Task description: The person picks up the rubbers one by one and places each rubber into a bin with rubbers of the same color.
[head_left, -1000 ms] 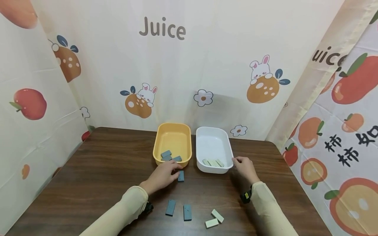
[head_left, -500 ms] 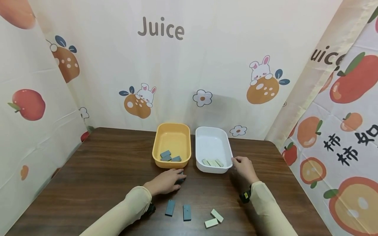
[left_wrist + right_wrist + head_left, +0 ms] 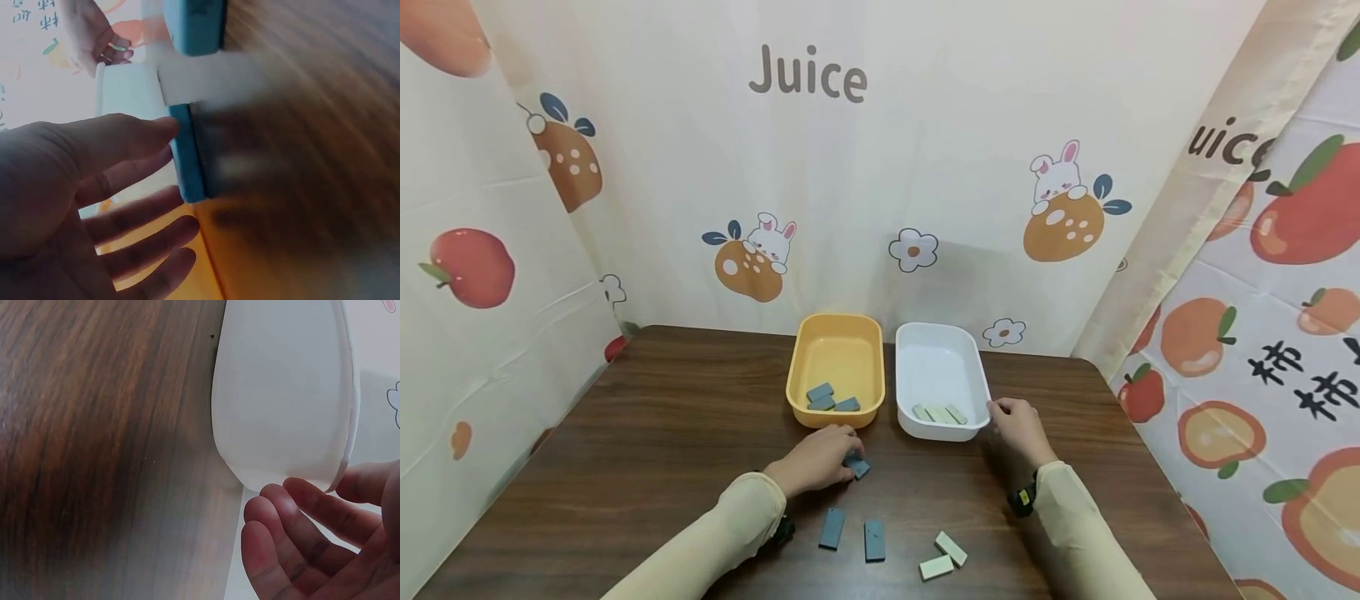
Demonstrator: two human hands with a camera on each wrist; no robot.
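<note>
In the head view my left hand [image 3: 818, 460] is just in front of the yellow tray [image 3: 797, 367], its fingers round a blue-grey rectangular block [image 3: 859, 468]. The left wrist view shows the thumb and forefinger pinching that block [image 3: 187, 155], the other fingers spread loosely. At the near right corner of the white tray [image 3: 936, 358], my right hand [image 3: 1021, 432] pinches the rim. In the right wrist view the thumb is over the rim and the fingertips [image 3: 281, 500] touch the outer wall.
Several blue-grey blocks [image 3: 822, 403] lie in the yellow tray and several cream blocks [image 3: 938, 414] in the white one. Nearer me on the wooden table [image 3: 685, 450] lie two blue-grey blocks [image 3: 874, 541] and two cream blocks [image 3: 936, 568]. A printed curtain [image 3: 850, 167] hangs behind.
My left hand has come down over the loose block before the yellow tray and now pinches it. That block has turned aslant and shifted slightly towards me. The right hand stays put.
</note>
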